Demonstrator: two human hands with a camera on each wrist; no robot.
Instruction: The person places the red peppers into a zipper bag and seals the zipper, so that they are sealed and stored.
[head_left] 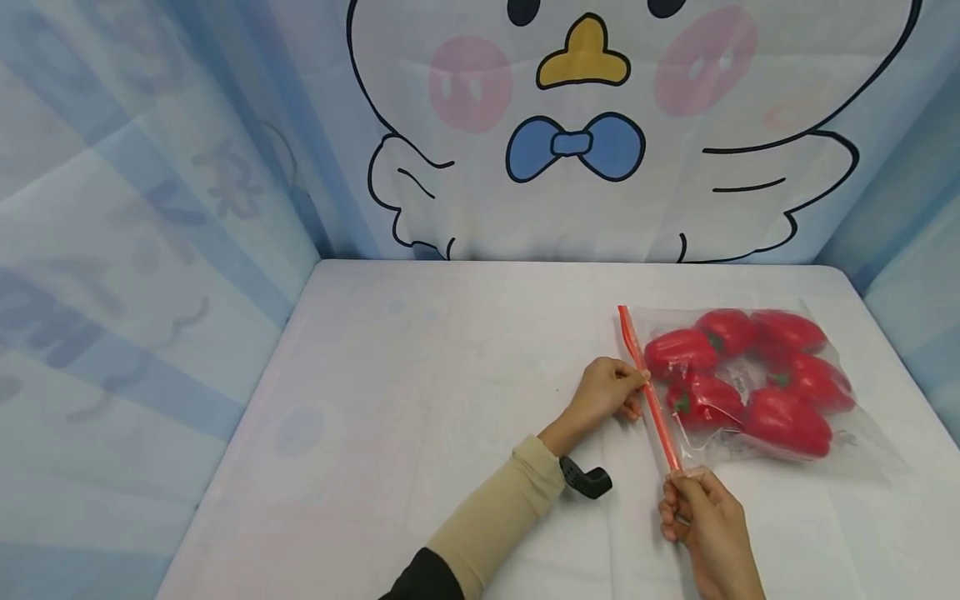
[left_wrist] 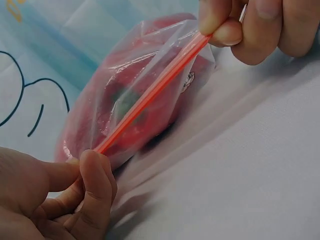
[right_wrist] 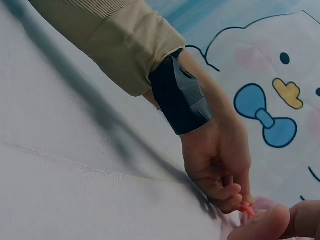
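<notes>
A clear zip bag with a red-orange zip strip along its left edge lies on the table's right side. Several red bell peppers fill it. Partway along the strip, my left hand pinches it between thumb and finger. My right hand grips the strip's near end. In the left wrist view the strip runs taut between the left hand and the right hand. The right wrist view shows the left hand and only part of the right hand.
A white cloth-covered table spreads under the bag. Behind it hangs a cartoon-printed backdrop, with blue and white curtains at the sides. A black wrist device is on the left wrist.
</notes>
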